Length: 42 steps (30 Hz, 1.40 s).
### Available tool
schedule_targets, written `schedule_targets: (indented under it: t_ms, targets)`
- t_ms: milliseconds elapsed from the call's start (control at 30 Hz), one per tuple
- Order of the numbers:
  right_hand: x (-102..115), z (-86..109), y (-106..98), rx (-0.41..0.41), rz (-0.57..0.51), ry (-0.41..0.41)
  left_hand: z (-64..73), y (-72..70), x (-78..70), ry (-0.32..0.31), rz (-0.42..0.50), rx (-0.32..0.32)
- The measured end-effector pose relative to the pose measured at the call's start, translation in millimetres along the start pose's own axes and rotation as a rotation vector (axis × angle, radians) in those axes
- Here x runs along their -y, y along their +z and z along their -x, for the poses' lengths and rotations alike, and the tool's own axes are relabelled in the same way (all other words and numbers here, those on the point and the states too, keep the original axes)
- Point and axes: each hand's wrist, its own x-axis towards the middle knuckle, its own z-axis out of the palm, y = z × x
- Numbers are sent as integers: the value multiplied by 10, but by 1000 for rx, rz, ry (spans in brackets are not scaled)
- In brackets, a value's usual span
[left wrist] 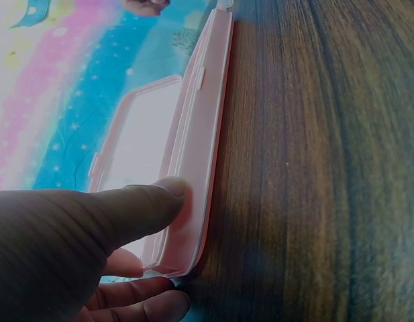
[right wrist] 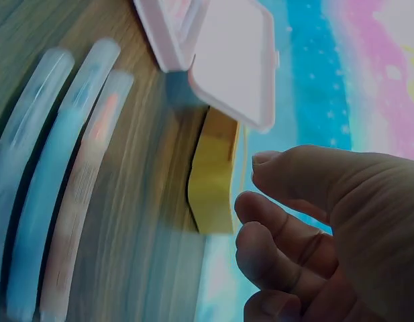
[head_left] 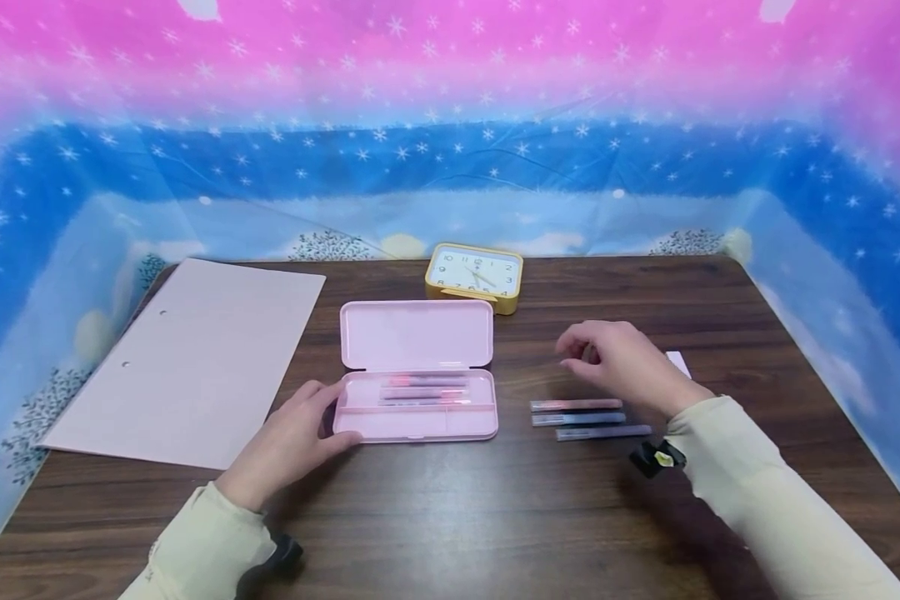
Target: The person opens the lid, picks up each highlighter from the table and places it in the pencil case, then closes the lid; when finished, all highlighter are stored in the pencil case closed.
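A pink pencil case (head_left: 416, 425) lies with its lid up on the table. Several pens (head_left: 423, 392) with pinkish and greyish barrels are in its rear compartment. My left hand (head_left: 292, 433) holds the case by its left end, the thumb (left wrist: 149, 208) on the front wall and the other fingers around the side. To the right of the case, three capped markers (head_left: 588, 419) lie side by side: one orange-pink, one blue, one greyish. Over the table just behind these markers hovers my right hand (head_left: 618, 362), its fingers loosely bent with nothing between them.
A yellow alarm clock (head_left: 474, 275) is behind the case's lid. On the left lies a large pale pink folder or sheet (head_left: 202, 358) with two holes. Part of a small white object (head_left: 677, 363) shows beyond the right wrist. Snowflake-patterned cloth (head_left: 450, 150) surrounds the table.
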Motion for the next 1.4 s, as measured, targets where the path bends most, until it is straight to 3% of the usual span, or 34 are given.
schedule_targets:
  t_ms: [300, 600, 967, 1400]
  targets:
    - [-259, 243, -78, 24, 12, 91, 9, 1, 1, 26, 1, -23]
    - [-501, 429, 20, 73, -20, 133, 10, -6, 5, 13, -1, -19]
    - [-674, 448, 140, 117, -37, 129, 4, -2, 5, 12, -2, -9]
    - [-678, 375, 194, 134, -40, 109, 6, -3, 5, 15, 3, -11]
